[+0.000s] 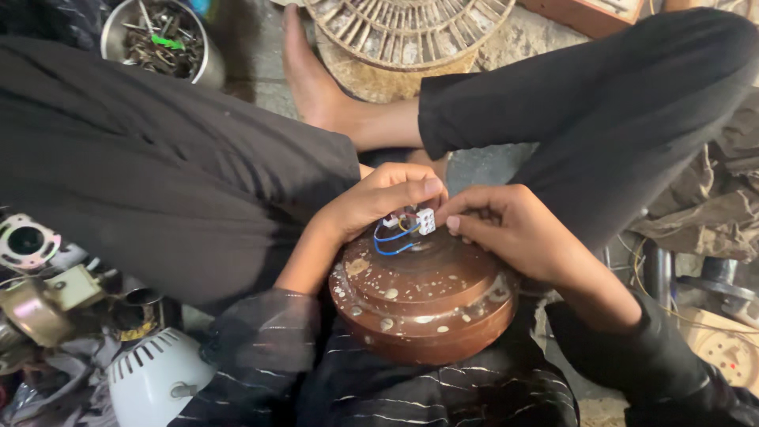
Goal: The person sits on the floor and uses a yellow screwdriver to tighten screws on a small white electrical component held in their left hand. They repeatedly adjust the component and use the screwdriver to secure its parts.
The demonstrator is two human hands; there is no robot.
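Brown fan motor housing [423, 296] sits in my lap, near centre, so it won't roll. My left hand [371, 202] curls over the far-left wiring, thumb pinching by the white connector block [426, 221]. Right hand [514, 229] has fingertips closed on the block's right side, steadying it w/ blue wire [391, 241] looped clear.

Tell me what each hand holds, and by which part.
Both the left hand and the right hand pinch the small white plastic connector block by its sides, above the round brown metal motor housing.
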